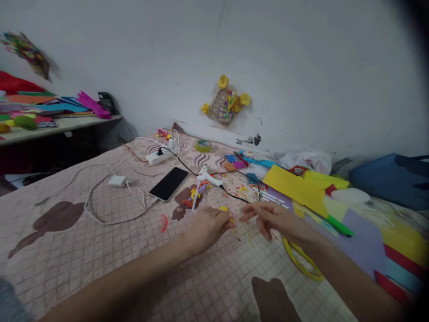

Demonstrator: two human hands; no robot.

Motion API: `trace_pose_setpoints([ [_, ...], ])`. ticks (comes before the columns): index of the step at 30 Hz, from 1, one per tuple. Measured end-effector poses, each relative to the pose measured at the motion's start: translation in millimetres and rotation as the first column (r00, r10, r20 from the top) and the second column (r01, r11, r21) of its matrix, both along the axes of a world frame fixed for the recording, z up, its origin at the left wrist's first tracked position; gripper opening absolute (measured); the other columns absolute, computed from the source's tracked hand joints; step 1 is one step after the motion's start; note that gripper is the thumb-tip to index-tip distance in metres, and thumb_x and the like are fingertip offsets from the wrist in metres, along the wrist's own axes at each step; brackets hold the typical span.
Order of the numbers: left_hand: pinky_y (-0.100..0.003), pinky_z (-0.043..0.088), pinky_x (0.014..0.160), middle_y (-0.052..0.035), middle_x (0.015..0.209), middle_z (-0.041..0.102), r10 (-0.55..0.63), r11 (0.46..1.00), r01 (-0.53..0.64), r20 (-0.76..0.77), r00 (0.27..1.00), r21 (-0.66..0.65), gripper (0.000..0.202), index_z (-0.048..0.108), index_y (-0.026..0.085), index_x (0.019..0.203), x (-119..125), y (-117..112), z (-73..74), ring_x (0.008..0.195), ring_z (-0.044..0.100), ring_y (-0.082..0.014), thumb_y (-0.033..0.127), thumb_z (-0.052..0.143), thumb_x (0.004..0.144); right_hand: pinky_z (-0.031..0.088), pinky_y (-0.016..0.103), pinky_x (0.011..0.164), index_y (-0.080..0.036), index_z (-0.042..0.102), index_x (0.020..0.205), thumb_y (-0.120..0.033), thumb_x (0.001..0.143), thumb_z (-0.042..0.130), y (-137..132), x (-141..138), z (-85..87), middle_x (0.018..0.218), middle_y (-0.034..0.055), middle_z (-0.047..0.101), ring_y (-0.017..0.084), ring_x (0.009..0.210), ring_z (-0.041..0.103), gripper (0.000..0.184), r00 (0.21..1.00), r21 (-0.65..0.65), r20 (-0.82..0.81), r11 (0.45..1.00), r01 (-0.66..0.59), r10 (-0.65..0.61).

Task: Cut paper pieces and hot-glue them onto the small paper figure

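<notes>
My left hand (pixel 206 229) is low over the cloth, fingers closed in a pinch. At its fingertips is a small yellow and red craft piece (pixel 231 220), too small to make out well. My right hand (pixel 276 218) hovers just to the right, its fingers apart and slightly blurred, with nothing visible in them. Beyond the left hand lies a white glue gun (pixel 208 177) with a black cord. Under its nozzle is an orange, purple and yellow craft piece (pixel 194 195). A red fringed scrap (pixel 164 222) lies left of my left hand. Beside my right wrist rests a yellow loop (pixel 301 260).
A phone (pixel 169 184) on a charging cable, a white charger (pixel 117 181) and a power strip (pixel 162 155) are at left. Green tape (pixel 203 146) sits near the wall. Coloured sheets (pixel 295 190), a green marker (pixel 340 226) and white sticks (pixel 270 197) cover the right side.
</notes>
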State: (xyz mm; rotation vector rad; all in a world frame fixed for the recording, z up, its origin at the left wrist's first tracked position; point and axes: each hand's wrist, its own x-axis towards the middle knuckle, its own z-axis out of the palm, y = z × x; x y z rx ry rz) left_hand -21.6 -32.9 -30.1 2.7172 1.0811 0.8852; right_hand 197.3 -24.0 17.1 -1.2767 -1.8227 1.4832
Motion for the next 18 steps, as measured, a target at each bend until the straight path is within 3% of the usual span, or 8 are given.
trace_pose_setpoints([
  [1,-0.029,0.036,0.056,-0.005,0.063,0.063,0.011,1.0,-0.011,-0.014,1.0,-0.009,0.036,0.055,0.016,0.071,0,-1,-2.3,0.059,0.057,-0.0164,0.036,0.035,0.092,0.036,0.022,0.038,-0.017,0.06,0.084,-0.048,0.085,0.047,14,2,1.5,0.068,0.0033,0.065,0.009,0.04,0.047,0.033,0.989,0.205,0.107,0.976,0.078,-0.102],
  [2,-0.029,0.034,0.055,-0.0049,0.061,0.062,0.004,1.0,-0.004,-0.03,1.0,-0.019,0.039,0.055,0.016,0.069,0,-2,-4.3,0.058,0.057,-0.0164,0.039,0.034,0.092,0.036,0.023,0.04,-0.017,0.058,0.075,-0.046,0.085,0.046,29,1,1.7,0.057,0.0006,0.059,0.011,0.041,0.048,0.033,0.946,0.423,0.225,0.898,0.121,-0.234],
  [3,-0.028,0.033,0.053,-0.0049,0.059,0.062,-0.017,0.999,0.016,-0.044,0.999,-0.029,0.042,0.055,0.017,0.066,1,-3,-6.1,0.056,0.057,-0.0161,0.041,0.033,0.092,0.037,0.024,0.043,-0.017,0.056,0.07,-0.044,0.086,0.044,45,-3,0.4,0.052,-0.0007,0.055,0.012,0.043,0.049,0.034,0.881,0.609,0.322,0.788,0.088,-0.347],
  [4,-0.028,0.033,0.053,-0.0047,0.058,0.062,-0.047,0.998,0.044,-0.056,0.997,-0.041,0.044,0.055,0.017,0.064,1,-4,-7.7,0.054,0.057,-0.0158,0.044,0.033,0.091,0.038,0.025,0.047,-0.017,0.056,0.069,-0.042,0.085,0.047,61,-10,-2.5,0.054,0.0001,0.056,0.014,0.048,0.051,0.031,0.858,0.661,0.345,0.747,0.066,-0.381],
  [7,-0.029,0.033,0.053,-0.0039,0.057,0.063,-0.127,0.991,0.123,-0.082,0.988,-0.061,0.046,0.055,0.016,0.061,4,-9,-11.5,0.053,0.057,-0.0149,0.048,0.037,0.089,0.044,0.029,0.066,-0.017,0.06,0.078,-0.032,0.076,0.063,104,-45,-19.1,0.077,0.0044,0.064,0.018,0.072,0.058,0.015,0.848,0.696,0.411,0.716,-0.055,-0.334],
  [10,-0.028,0.036,0.056,-0.0025,0.063,0.065,-0.159,0.986,0.154,-0.095,0.983,-0.057,0.041,0.057,0.016,0.063,5,-13,-14.3,0.057,0.059,-0.0146,0.044,0.042,0.088,0.041,0.034,0.084,-0.014,0.061,0.088,-0.018,0.068,0.071,135,-82,-40.0,0.099,0.0097,0.063,0.023,0.098,0.055,0.023,0.833,0.681,0.481,0.715,-0.16,-0.272],
  [14,-0.028,0.037,0.057,-0.0011,0.064,0.065,-0.164,0.986,0.161,-0.106,0.981,-0.042,0.038,0.058,0.016,0.066,5,-16,-17.9,0.058,0.059,-0.0136,0.04,0.04,0.089,0.045,0.041,0.085,-0.013,0.059,0.1,-0.027,0.082,0.061,157,-107,-57.5,0.106,0.0084,0.06,0.022,0.098,0.056,0.023,0.804,0.638,0.541,0.743,-0.201,-0.247],
  [18,-0.029,0.037,0.058,-0.0005,0.064,0.065,-0.166,0.986,0.164,-0.091,0.982,-0.023,0.036,0.057,0.017,0.067,4,-17,-20.0,0.059,0.059,-0.0132,0.039,0.04,0.09,0.047,0.038,0.08,-0.013,0.056,0.104,-0.026,0.086,0.054,164,-101,-53.3,0.105,0.0079,0.059,0.019,0.091,0.058,0.022,0.823,0.644,0.51,0.746,-0.172,-0.251],
])
